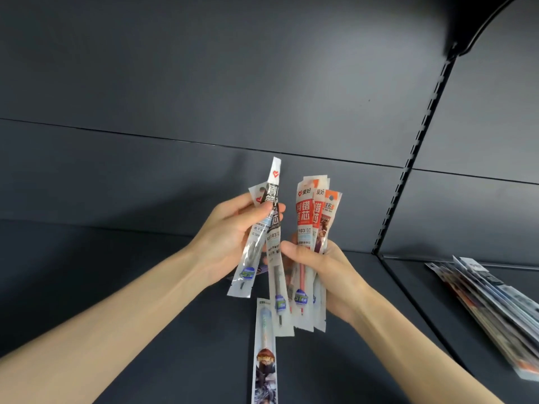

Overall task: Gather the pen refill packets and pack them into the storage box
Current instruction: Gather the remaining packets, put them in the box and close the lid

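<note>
The left hand (230,234) is pinching two clear plastic refill packets with black-and-white labels (272,217). The right hand (326,275) is gripping a fanned bunch of red-and-white labelled refill packets (306,211). Both bunches are standing upright above the dark grey metal shelf (87,258). One picture-printed packet (264,354) is lying flat near its front edge, below the hands. A loose pile of packets (493,307) is resting at the right edge, past the slotted black upright (414,153).
</note>
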